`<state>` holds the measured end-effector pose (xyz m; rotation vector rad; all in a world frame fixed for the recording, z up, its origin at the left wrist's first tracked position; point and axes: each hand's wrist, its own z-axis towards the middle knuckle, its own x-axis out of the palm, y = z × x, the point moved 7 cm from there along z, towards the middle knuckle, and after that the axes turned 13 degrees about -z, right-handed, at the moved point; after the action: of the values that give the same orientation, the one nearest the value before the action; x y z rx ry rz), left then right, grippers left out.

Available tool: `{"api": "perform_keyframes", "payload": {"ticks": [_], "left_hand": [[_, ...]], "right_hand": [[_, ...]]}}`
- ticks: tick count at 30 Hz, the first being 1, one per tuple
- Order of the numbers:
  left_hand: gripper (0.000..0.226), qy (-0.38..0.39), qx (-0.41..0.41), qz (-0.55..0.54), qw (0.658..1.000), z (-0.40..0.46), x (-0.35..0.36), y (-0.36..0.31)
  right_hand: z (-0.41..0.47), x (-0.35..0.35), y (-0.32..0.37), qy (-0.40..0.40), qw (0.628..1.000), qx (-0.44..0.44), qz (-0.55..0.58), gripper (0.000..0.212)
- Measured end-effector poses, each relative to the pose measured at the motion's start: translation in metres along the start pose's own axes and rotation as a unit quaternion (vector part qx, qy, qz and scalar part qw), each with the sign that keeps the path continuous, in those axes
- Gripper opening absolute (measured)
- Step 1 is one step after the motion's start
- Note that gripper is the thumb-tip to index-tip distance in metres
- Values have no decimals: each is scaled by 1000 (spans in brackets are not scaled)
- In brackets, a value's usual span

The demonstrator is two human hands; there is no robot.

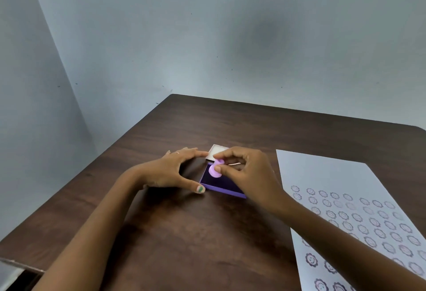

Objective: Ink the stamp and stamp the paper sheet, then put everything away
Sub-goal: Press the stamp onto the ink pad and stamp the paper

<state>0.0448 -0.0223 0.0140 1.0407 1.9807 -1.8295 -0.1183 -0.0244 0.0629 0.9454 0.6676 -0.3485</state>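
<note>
A small lilac stamp (216,170) is pinched between the thumb and fingers of my right hand (247,170), its face down on the dark pad of the open purple ink box (221,187). My left hand (175,170) rests flat on the table beside the box, thumb against its near left corner, forefinger reaching to the white lid (216,151) that lies just behind the box. The paper sheet (327,175) lies to the right, its nearer half covered with several rows of round flower-face prints.
The dark wooden table (184,233) stands in a corner of pale grey walls; its left and far edges are in view. A grey object shows at the bottom left corner below the table edge.
</note>
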Motion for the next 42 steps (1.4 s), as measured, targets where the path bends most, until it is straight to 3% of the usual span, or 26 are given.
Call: {"api": "perform_keyframes", "payload": {"ticks": [11, 19, 32, 38, 42], "left_hand": [[76, -5, 6, 36, 999, 2, 0, -2], [69, -11, 11, 26, 1000, 2, 0, -5], [66, -16, 12, 18, 1000, 1, 0, -6], [66, -17, 10, 16, 1000, -1, 0, -5], [66, -18, 11, 18, 1000, 0, 0, -5]], "right_hand": [[0, 17, 7, 21, 997, -48, -50, 20], [-8, 20, 20, -5, 980, -152, -125, 19], [4, 16, 16, 12, 987, -124, -105, 15], [1, 28, 28, 39, 966, -167, -195, 11], [8, 17, 14, 14, 985, -103, -137, 15]]}}
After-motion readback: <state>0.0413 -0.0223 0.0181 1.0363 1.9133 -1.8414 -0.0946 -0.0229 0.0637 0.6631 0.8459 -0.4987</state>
